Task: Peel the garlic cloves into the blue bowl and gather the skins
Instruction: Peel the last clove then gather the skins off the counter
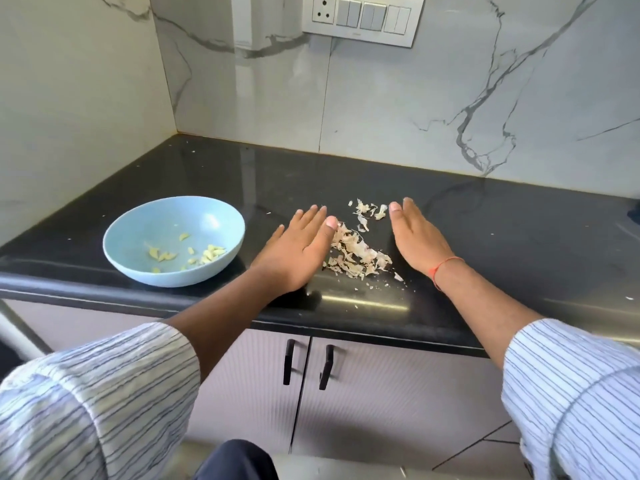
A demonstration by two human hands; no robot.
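Note:
The blue bowl (138, 233) stands on the black counter at the left, with several peeled garlic cloves (212, 252) in it. A heap of papery garlic skins (353, 254) lies on the counter between my hands, and a smaller scatter of skins (369, 209) sits just behind it. My left hand (294, 247) lies flat on the counter with straight fingers, its thumb side against the heap. My right hand (415, 237) stands on its edge to the right of the skins, fingers straight, holding nothing.
The black counter (485, 220) ends at a rounded front edge (346, 327), with small skin flakes near it. Marble walls close the back and left. A switch panel (362, 15) hangs on the back wall. Cabinet doors with black handles (289, 362) are below.

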